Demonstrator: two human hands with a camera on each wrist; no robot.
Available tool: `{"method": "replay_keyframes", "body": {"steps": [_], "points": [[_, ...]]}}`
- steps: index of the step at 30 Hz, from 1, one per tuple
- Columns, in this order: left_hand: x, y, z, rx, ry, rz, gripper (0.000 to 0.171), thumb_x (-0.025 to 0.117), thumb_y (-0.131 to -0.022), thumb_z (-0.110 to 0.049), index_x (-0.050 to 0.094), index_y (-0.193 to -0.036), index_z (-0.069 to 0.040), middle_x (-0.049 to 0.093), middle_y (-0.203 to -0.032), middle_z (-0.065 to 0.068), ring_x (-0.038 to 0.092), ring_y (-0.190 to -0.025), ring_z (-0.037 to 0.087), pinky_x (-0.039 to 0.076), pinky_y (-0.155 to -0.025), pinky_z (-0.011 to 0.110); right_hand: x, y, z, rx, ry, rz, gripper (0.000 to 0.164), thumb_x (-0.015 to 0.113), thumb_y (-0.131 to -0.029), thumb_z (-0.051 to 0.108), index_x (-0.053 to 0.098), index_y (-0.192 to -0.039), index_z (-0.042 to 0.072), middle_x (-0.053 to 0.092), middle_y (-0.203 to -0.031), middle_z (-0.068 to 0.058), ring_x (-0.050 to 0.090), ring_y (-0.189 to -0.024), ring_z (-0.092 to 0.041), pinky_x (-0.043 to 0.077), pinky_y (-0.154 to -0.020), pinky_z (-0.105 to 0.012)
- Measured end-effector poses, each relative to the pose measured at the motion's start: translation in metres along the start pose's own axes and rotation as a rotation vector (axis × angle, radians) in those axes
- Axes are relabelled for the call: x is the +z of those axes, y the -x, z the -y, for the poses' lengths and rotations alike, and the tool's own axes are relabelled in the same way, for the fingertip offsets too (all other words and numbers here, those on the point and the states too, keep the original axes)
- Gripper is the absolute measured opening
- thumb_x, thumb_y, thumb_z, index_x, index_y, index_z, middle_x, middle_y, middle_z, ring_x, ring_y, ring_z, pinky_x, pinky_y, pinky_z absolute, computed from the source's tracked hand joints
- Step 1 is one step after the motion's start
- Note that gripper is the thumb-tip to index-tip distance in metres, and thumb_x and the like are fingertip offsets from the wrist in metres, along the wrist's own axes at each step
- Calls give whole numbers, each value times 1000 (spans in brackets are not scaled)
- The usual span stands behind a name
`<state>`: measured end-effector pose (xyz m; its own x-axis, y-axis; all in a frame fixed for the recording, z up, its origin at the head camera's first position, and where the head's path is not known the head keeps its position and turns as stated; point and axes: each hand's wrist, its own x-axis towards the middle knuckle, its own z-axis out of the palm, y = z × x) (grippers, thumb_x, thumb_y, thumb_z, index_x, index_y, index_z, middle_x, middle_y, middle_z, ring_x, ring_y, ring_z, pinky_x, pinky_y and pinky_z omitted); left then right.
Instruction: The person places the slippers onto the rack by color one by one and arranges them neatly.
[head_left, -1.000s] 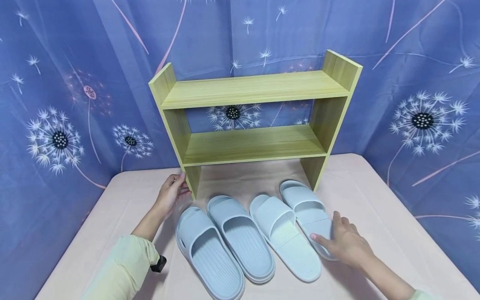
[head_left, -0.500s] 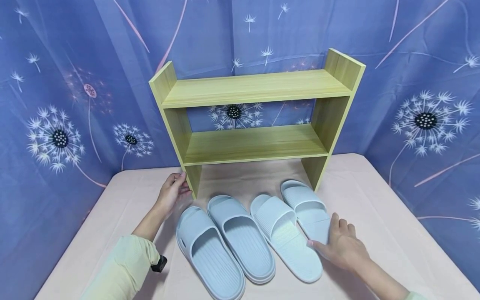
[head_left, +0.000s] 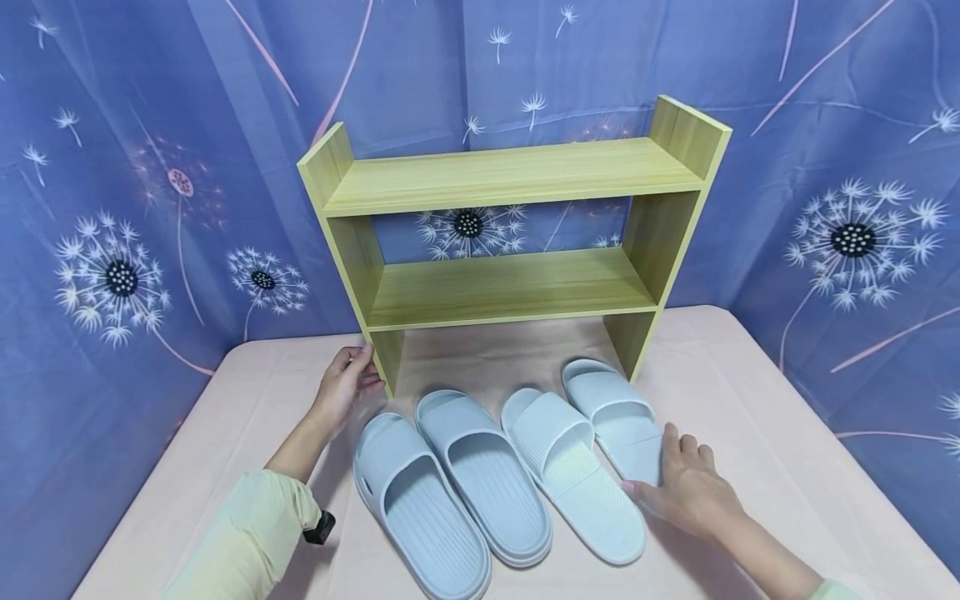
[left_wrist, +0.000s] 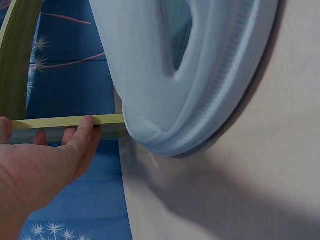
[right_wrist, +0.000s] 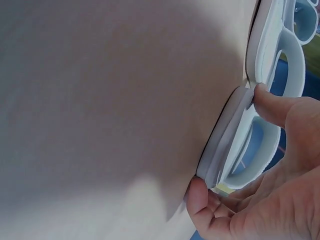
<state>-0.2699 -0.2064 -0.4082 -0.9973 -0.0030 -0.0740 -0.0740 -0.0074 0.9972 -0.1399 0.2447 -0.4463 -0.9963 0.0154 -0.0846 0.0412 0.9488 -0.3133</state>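
Several pale blue slippers lie side by side with their toes toward a light wooden shelf unit [head_left: 513, 287]. My right hand [head_left: 690, 492] grips the heel of the rightmost slipper [head_left: 615, 417], thumb on one side and fingers on the other; the right wrist view shows the thumb [right_wrist: 270, 105] against its sole edge. My left hand [head_left: 345, 387] touches the lower left side panel of the unit. In the left wrist view its fingertips [left_wrist: 86, 120] rest at the panel's front edge [left_wrist: 55, 122]. Part of the rightmost slipper's heel is hidden by my right hand.
A white slipper [head_left: 577, 475] lies left of the gripped one. Two thicker blue slippers, a left one [head_left: 427, 508] and its mate [head_left: 487, 483], lie farther left. All stand on a pale pink tabletop [head_left: 780, 400]. A blue dandelion-print curtain [head_left: 157, 167] surrounds the back and sides.
My right hand has shifted slightly left and down over the slipper's heel, and its thumb has moved to the sole's left edge. The left hand stays at the panel.
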Motion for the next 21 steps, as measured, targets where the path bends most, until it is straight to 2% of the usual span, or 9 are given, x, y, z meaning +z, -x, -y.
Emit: {"method": "replay_keyframes", "body": {"steps": [6,13,16,21], "points": [[0,0,1,4,1,-3,30,43,-103,-35,39,-110,-6,49,-94,5,61,-94,21,50,-99,43,-3,1,-1,3,27,4,109,70,-79,53,18,-136,-24,33,-128,-45,34,-116,-57,47,-74,-67],[-1,0,0,-3,-10,-1,32,43,-103,-37,38,-111,-6,48,-96,5,60,-97,22,49,-100,43,-3,0,-1,-3,49,10,112,71,-77,56,19,-135,-24,34,-125,-45,36,-113,-55,48,-70,-66],[0,1,-1,-8,-9,0,32,42,-103,-36,38,-112,-6,48,-97,6,60,-96,21,49,-100,41,-3,0,-1,-4,39,2,104,74,-75,53,27,-129,-23,40,-114,-41,40,-106,-51,50,-65,-60],[1,2,-2,-9,-8,4,32,41,-104,-35,37,-113,-5,47,-97,6,60,-94,19,49,-99,40,-8,-1,-2,15,20,3,90,77,-70,48,38,-111,-22,42,-96,-29,43,-93,-41,50,-58,-50]]}}
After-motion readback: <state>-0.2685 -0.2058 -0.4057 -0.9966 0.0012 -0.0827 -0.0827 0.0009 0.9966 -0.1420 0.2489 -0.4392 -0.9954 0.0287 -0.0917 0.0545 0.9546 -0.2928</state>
